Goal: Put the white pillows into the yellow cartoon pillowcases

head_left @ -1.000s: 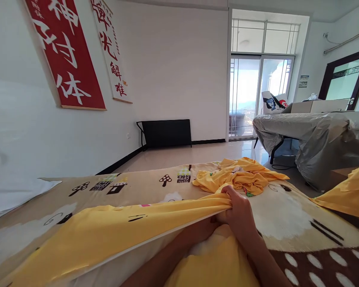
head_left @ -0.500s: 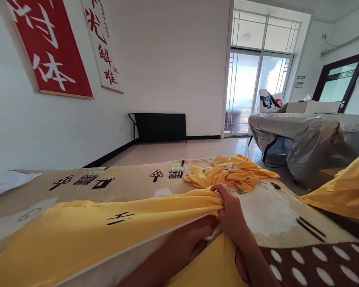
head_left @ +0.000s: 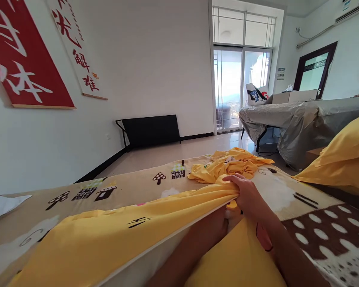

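Observation:
A yellow cloth (head_left: pixel 113 231) printed with "Hi" stretches across the bed in front of me, its pale underside showing along the near edge. My right hand (head_left: pixel 247 193) is closed around the gathered right end of this cloth. Beneath the same end reaches my left hand (head_left: pixel 220 223); the cloth covers its fingers, so what they hold cannot be seen. More yellow fabric (head_left: pixel 236 255) with a pink printed shape lies under and between my forearms. Just beyond my right hand rests a crumpled yellow cloth (head_left: pixel 218 165).
A beige and brown patterned blanket (head_left: pixel 140 185) covers the bed. Yellow fabric (head_left: pixel 344 159) bulges up at the right, and a white cloth corner (head_left: pixel 6 205) lies at the left. Beyond stand a plastic-covered table (head_left: pixel 290 115) and a black folded table (head_left: pixel 152 129) against the wall.
Both hands have shifted right and away from me, drawing the cloth's end along. My left hand has gone further under the cloth. The view has turned right and tilted.

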A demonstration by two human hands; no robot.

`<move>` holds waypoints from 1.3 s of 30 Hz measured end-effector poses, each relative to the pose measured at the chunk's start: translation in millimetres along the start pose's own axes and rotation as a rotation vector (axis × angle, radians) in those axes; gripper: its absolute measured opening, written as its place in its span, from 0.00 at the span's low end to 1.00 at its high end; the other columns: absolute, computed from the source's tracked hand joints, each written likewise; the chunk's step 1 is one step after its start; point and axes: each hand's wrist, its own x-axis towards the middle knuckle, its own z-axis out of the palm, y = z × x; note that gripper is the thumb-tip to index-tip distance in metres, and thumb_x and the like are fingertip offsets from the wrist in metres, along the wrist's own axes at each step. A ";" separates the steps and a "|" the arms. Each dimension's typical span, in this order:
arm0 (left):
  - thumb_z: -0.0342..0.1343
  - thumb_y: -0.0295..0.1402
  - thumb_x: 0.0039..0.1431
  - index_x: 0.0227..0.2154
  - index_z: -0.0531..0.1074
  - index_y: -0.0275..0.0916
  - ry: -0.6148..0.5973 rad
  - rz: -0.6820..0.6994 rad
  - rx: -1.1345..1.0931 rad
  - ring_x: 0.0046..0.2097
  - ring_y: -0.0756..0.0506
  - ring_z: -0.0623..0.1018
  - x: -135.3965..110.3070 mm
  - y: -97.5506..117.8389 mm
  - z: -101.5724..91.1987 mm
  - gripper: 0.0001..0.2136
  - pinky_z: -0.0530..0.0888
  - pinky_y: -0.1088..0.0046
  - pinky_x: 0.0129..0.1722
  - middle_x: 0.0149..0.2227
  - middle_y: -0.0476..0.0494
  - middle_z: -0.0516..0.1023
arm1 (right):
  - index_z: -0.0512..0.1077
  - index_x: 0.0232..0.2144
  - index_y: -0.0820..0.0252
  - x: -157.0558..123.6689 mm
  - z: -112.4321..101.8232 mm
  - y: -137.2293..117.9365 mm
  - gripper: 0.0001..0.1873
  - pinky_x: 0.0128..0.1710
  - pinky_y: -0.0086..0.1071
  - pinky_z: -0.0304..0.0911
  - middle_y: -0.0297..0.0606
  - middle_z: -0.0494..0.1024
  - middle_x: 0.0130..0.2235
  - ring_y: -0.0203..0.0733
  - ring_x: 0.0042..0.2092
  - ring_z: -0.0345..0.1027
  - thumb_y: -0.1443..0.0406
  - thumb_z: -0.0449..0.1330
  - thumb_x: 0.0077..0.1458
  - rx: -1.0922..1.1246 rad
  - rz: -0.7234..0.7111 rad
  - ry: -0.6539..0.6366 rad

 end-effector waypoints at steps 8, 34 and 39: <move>0.45 0.34 0.58 0.56 0.65 0.44 -0.045 -0.175 -0.231 0.62 0.39 0.62 11.2 -23.6 12.5 0.22 0.53 0.56 0.65 0.57 0.46 0.70 | 0.68 0.31 0.60 4.4 10.4 0.3 0.18 0.37 0.30 0.56 0.38 0.71 0.35 0.40 0.37 0.64 0.75 0.48 0.34 -0.126 0.031 0.079; 0.45 0.31 0.59 0.59 0.62 0.44 -0.067 -0.045 -0.118 0.65 0.41 0.58 15.0 -21.1 5.4 0.23 0.50 0.56 0.66 0.61 0.47 0.64 | 0.70 0.31 0.59 5.1 10.7 -1.6 0.19 0.34 0.28 0.56 0.34 0.74 0.31 0.39 0.33 0.65 0.72 0.48 0.33 -0.028 0.022 0.089; 0.44 0.32 0.61 0.59 0.60 0.43 -0.017 0.001 -0.086 0.65 0.40 0.57 11.3 -21.8 7.1 0.23 0.51 0.57 0.66 0.62 0.45 0.63 | 0.70 0.32 0.58 4.1 10.1 -4.0 0.18 0.33 0.27 0.56 0.31 0.76 0.30 0.37 0.31 0.66 0.71 0.49 0.35 0.023 0.049 0.129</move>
